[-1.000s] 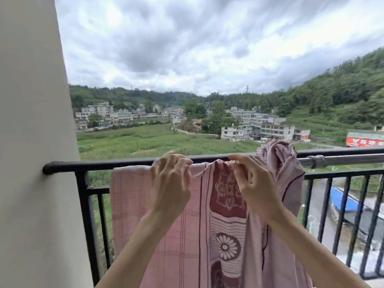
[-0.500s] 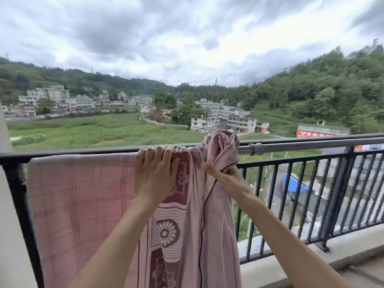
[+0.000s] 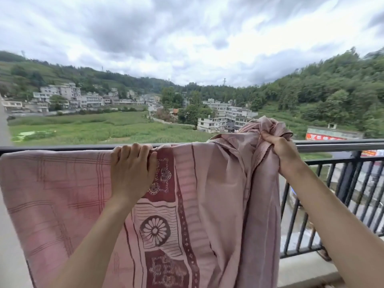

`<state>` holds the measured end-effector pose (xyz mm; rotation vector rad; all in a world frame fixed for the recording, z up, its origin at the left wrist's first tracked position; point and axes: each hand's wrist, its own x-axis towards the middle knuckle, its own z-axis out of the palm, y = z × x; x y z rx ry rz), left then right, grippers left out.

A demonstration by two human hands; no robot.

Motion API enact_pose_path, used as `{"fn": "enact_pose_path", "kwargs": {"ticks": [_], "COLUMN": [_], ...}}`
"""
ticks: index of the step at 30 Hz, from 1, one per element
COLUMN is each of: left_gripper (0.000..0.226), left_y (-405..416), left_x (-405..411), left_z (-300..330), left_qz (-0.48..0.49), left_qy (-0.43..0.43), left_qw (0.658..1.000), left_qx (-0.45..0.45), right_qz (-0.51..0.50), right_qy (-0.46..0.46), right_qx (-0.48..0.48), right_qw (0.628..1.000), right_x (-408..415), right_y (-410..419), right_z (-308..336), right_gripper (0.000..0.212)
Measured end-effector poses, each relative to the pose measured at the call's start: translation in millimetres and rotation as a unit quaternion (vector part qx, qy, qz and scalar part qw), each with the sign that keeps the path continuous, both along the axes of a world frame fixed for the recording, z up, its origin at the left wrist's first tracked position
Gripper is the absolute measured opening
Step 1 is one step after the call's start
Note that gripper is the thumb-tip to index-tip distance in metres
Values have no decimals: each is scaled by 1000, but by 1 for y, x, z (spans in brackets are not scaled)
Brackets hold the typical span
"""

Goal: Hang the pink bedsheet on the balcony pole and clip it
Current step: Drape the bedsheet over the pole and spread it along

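Pink checked cotton bedsheet [image 3: 187,204] draped over the grey metal balcony pole [image 3: 336,146], spread flat on the left, bunched at the right. Left hand [image 3: 133,171] pins the fold on the rail, fingers curled over it. Right hand [image 3: 282,150] fists the wad — nearer the bare pole, which runs rightward. No clips seen.

Two bare forearms reach up from the bottom edge of the head view, both uncovered as far as the picture shows; no sleeve or cuff shows on them. The left hand [image 3: 133,173] is seen from the back, its knuckles and four fingers showing, with short, unpainted nails. The right hand [image 3: 280,150] is also bare. The wrists and fingers show no ring, watch, bracelet or glove.
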<state>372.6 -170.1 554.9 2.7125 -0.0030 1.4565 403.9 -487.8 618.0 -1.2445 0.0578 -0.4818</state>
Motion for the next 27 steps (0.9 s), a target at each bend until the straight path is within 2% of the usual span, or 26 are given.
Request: {"fn": "enact_pose_path", "kwargs": {"ticks": [4, 6, 10, 12, 14, 17, 20, 25, 27], "left_gripper": [46, 45, 43, 39, 38, 39, 42, 45, 36], "left_y": [-1, -5, -18, -31, -54, -107, -162, -230, -255], "left_x": [1, 3, 7, 7, 7, 9, 15, 33, 33], "left_z": [-1, 0, 4, 8, 11, 11, 7, 6, 6], "left_qz": [8, 13, 11, -3, -22, -114, -202, -228, -240], "left_qy": [-14, -9, -3, -3, -9, -5, 22, 45, 25], "left_qw": [1000, 999, 994, 992, 994, 992, 979, 972, 970], "left_qx": [-13, -33, -106, -126, -110, -51, 1, -23, -26], "right_qz": [-96, -122, -89, -78, -79, -81, -57, 30, 58], "right_qy": [-13, 13, 83, 82, 71, 68, 75, 74, 54], "right_qx": [36, 5, -9, -5, -5, -24, -58, -99, -127], "right_qw": [995, 992, 992, 994, 994, 994, 994, 992, 989], "right_x": [19, 18, 12, 14, 14, 14, 13, 22, 27], "right_y": [-41, -56, -54, -47, -45, -50, -60, -91, -111], "right_z": [-3, -15, -37, -40, -40, -40, -38, -41, -43], "right_gripper": [11, 11, 17, 15, 14, 36, 41, 50, 42]}}
